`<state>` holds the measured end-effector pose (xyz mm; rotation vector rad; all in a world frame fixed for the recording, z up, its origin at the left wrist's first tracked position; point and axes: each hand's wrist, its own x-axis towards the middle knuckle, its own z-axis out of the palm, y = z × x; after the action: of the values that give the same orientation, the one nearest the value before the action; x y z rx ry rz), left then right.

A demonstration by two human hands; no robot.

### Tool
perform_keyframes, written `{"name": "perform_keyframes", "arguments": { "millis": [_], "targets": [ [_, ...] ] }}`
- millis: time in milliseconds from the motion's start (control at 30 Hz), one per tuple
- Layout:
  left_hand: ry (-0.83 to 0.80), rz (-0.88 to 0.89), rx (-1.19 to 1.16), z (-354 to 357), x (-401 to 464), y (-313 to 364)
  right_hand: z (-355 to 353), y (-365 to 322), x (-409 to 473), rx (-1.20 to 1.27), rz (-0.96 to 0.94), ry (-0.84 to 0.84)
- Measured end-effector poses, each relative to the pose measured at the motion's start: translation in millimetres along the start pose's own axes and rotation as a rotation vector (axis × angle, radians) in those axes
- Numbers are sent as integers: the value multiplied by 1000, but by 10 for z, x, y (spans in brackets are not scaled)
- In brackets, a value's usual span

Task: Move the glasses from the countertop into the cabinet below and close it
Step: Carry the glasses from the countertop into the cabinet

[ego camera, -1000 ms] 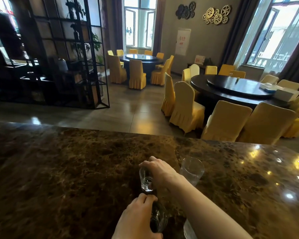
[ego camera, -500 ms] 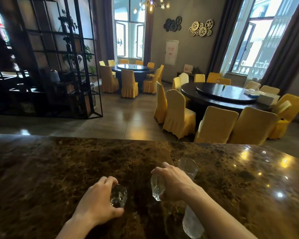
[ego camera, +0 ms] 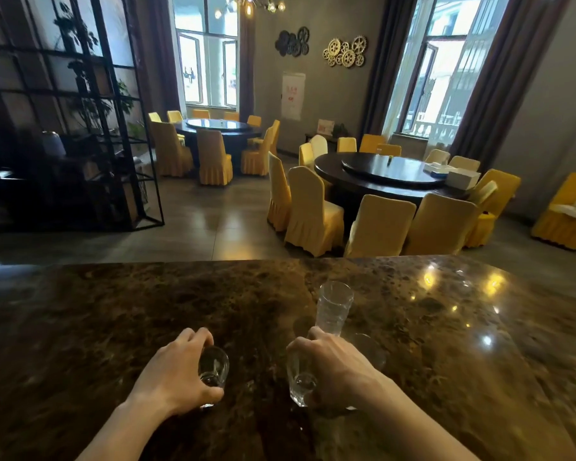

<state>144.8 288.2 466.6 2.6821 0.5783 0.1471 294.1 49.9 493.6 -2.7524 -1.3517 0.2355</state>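
Countertop (ego camera: 120, 327): hands grip two glasses (ego camera: 213, 366) (both empty).

Wall poster (ego camera: 293, 96) bears red marks (illegible); nothing readable

The bench (ego camera: 413, 361) runs across the near part of the view. On it, a tall glass (ego camera: 333, 307) stands upright, a little right of the middle; take it as the landmark. Nearer than the tall glass and just left of it, the right hand (ego camera: 336, 367) wraps a small glass (ego camera: 300, 384) in its grip. Further left of the tall glass, the left hand (ego camera: 177, 374) wraps a second small glass (ego camera: 213, 367), apart from the first. Behind the tall glass, past the bench's far edge, chairs (ego camera: 313, 211) ring a round table (ego camera: 389, 174). Behind and far left of the tall glass stands a shelf rack (ego camera: 80, 128).
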Motion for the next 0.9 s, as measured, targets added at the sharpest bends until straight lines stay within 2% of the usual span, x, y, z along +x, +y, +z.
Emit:
{"name": "perform_keyframes", "arguments": {
  "millis": [200,500,700,900],
  "targets": [
    [11,15,2,20,-458,283,26,-13,-438,12,6,-16],
    [60,-29,26,264,-1504,941,129,293,-1491,48,-69,59],
    [56,-60,52,561,-2172,1482,269,509,-2367,63,-74,9],
    [30,-13,47,711,-2528,1850,383,587,-2910,89,-44,6]
  ]
}}
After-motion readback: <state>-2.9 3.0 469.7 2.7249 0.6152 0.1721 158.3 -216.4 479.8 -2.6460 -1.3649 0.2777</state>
